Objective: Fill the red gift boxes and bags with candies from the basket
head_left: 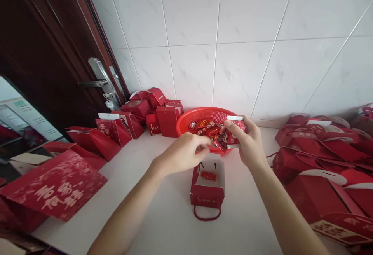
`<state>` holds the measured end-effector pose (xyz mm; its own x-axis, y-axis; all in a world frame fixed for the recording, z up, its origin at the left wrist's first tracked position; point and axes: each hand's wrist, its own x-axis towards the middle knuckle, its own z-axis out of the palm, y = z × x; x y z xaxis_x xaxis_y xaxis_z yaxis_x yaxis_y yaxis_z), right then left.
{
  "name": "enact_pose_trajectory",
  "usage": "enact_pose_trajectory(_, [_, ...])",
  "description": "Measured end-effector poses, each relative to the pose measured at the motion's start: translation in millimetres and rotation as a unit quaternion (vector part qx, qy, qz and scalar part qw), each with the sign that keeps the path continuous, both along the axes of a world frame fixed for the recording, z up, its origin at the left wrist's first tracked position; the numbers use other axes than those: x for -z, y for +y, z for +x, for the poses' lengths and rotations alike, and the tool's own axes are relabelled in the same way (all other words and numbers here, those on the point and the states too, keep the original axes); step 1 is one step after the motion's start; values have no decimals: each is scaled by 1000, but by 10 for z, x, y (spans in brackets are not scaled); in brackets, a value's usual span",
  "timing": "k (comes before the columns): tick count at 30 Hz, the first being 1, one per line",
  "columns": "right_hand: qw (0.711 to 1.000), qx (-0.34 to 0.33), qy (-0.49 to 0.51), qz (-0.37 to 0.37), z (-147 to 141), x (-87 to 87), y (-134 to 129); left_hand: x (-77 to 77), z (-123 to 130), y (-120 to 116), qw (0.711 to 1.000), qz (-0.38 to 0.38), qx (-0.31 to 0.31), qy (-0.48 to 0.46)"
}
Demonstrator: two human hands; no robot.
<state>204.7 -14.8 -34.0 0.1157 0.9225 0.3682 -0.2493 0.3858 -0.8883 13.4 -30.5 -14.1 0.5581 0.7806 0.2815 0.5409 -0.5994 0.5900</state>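
Note:
My right hand [249, 142] grips a flat red-and-white packet [235, 130], held over the right side of a red plastic basket [186, 117]. In the basket lie several wrapped candies [208, 127]. My left hand [183, 152] is at the basket's front edge with fingers curled together. Its fingertips are beside a wrapped candy [219, 146]; what they pinch, if anything, is hidden. Between my forearms a red gift box [207, 191] with a cord handle stands open on the white tabletop. A small red packet [208, 175] lies inside it.
Red gift boxes [320, 189] are piled along the right. More red boxes [167, 121] stand against the tiled wall [192, 10], and a row of red bags [96, 142] lines the left edge. A dark door [58, 33] with a metal handle [100, 82] is at left.

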Motion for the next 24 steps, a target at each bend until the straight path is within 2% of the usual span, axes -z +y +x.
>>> enact_pose_trajectory(3, [1000,13,-2,-1,-25,14,2,-5,6,4,993,-52,-17,-109])
enact_pose_trajectory(6, [1000,23,9,-4,-66,26,-11,9,63,7,982,-101,-22,-157])
enact_pose_trajectory(9, [999,-11,31,-5,-107,22,-43,22,125,13,973,-117,-20,-199])
enact_pose_trajectory(14, [997,-43,62,-29,-124,-2,-70,-12,129,48,967,-96,-17,-235])
enact_pose_trajectory(20, [994,8,99,-47,-48,-58,-41,-26,49,120,965,-63,-45,-250])
enact_pose_trajectory(24, [995,7,89,-50,1,-87,-35,-5,41,136,958,-63,-73,-271])
